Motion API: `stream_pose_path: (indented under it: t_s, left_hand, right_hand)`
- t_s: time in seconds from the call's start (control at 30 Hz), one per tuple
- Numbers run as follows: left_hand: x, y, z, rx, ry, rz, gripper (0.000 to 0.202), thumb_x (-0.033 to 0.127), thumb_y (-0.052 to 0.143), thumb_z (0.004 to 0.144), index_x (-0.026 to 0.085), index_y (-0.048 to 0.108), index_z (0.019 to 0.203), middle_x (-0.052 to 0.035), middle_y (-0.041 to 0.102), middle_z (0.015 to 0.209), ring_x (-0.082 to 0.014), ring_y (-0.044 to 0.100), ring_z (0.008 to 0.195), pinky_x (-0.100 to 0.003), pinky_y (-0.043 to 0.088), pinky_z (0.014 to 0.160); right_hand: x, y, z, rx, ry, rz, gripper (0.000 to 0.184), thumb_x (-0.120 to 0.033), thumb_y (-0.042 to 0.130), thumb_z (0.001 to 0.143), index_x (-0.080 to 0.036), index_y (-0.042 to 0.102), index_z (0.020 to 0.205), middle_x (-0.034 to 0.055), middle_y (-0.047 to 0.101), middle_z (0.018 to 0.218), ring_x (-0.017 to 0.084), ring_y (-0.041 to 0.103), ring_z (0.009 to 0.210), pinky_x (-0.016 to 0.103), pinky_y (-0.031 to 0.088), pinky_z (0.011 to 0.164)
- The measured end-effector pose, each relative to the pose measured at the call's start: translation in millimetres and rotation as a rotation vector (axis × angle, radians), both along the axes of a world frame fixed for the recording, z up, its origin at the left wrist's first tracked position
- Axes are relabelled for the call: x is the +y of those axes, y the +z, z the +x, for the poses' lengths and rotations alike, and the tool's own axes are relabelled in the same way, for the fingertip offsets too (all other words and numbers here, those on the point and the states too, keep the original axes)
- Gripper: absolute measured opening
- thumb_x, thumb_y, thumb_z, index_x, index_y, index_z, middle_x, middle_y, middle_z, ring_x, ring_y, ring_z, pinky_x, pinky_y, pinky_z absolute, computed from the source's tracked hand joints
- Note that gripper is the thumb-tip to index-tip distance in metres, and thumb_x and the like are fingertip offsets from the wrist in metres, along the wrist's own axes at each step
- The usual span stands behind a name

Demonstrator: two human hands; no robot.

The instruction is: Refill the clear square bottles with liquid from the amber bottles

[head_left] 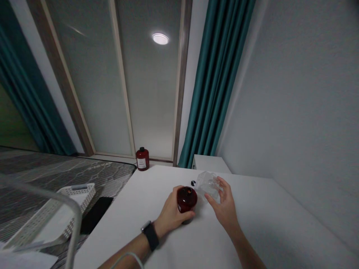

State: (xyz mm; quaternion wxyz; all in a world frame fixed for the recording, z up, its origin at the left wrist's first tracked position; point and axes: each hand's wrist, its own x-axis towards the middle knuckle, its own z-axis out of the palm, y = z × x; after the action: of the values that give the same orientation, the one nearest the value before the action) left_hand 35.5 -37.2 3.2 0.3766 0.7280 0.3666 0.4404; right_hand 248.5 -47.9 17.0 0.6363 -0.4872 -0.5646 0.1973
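My left hand [175, 210], with a dark watch on its wrist, is wrapped round a dark red bottle [187, 200] on the white table. The bottle's neck is uncapped and faces up toward me. Just to the right, my right hand [224, 205] grips a clear crumpled plastic bag [207, 184] between thumb and fingers. Beside the bag's left edge lies a small black piece [193, 183], perhaps a cap; its kind is too small to tell. What the bag contains, if anything, cannot be made out.
A second red bottle [142, 160] with a black cap and white label stands at the table's far left corner. Left of the white table [246, 224] are a white perforated basket [60, 213] and a black flat object [98, 213]. A white cabinet [211, 163] stands behind.
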Motion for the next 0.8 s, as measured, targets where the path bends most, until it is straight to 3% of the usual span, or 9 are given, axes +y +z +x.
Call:
stream_pose_path:
  t_s: [0.1, 0.2, 0.33, 0.47, 0.6, 0.8]
  left_hand:
    - [2.7, 2.3, -8.5, -0.045, -0.049, 0.035, 0.063, 0.049, 0.060, 0.088, 0.017, 0.037, 0.137, -0.0159, 0.055, 0.132, -0.0317, 0.053, 0.122, -0.049, 0.040, 0.107]
    - [13.7, 18.9, -17.6, -0.114, -0.046, 0.004, 0.049, 0.051, 0.035, 0.101, 0.018, 0.037, 0.137, -0.0151, 0.055, 0.129, -0.0281, 0.054, 0.122, -0.048, 0.038, 0.109]
    - [41.4, 49.7, -23.2, -0.070, -0.087, -0.081, 0.048, 0.053, 0.042, 0.100, 0.020, 0.043, 0.135, -0.0111, 0.060, 0.118, -0.0257, 0.059, 0.112, -0.045, 0.041, 0.106]
    - [63.9, 71.2, -21.4, -0.084, -0.194, -0.121, 0.058, 0.054, 0.046, 0.098, 0.019, 0.037, 0.144, -0.0107, 0.062, 0.118, -0.0248, 0.059, 0.109, -0.043, 0.042, 0.102]
    - [70.7, 85.8, -18.8, -0.097, -0.214, -0.157, 0.059, 0.048, 0.052, 0.096, 0.020, 0.037, 0.145, -0.0082, 0.062, 0.112, -0.0236, 0.057, 0.104, -0.040, 0.044, 0.096]
    - [77.0, 95.4, -19.3, -0.085, -0.249, -0.178, 0.045, 0.040, 0.056, 0.091, 0.018, 0.048, 0.130, -0.0057, 0.062, 0.103, -0.0210, 0.058, 0.095, -0.034, 0.046, 0.084]
  right_hand:
    - [6.6, 7.9, -2.5, 0.014, 0.001, -0.009, 0.070, -0.039, 0.079, 0.075, -0.023, 0.045, 0.134, 0.0168, 0.054, 0.137, 0.031, 0.060, 0.119, 0.054, 0.048, 0.104]
    - [15.5, 24.1, -5.6, -0.039, 0.037, -0.023, 0.070, -0.037, 0.078, 0.074, -0.025, 0.045, 0.134, 0.0150, 0.051, 0.140, 0.031, 0.059, 0.120, 0.056, 0.047, 0.105]
    - [28.5, 47.4, -12.2, -0.154, 0.114, -0.011, 0.069, -0.033, 0.076, 0.074, -0.027, 0.043, 0.134, 0.0123, 0.047, 0.142, 0.030, 0.056, 0.122, 0.054, 0.045, 0.107]
    - [38.1, 59.5, -20.6, -0.266, 0.186, 0.001, 0.067, -0.029, 0.074, 0.074, -0.026, 0.041, 0.133, 0.0124, 0.046, 0.139, 0.030, 0.057, 0.121, 0.052, 0.048, 0.105]
    - [42.0, 62.3, -25.6, -0.366, 0.204, 0.026, 0.066, -0.026, 0.075, 0.074, -0.026, 0.042, 0.131, 0.0116, 0.049, 0.135, 0.030, 0.054, 0.124, 0.052, 0.047, 0.106]
    - [43.5, 62.4, -28.4, -0.348, 0.300, -0.006, 0.068, -0.025, 0.074, 0.076, -0.028, 0.040, 0.135, 0.0104, 0.046, 0.141, 0.029, 0.050, 0.131, 0.052, 0.042, 0.111]
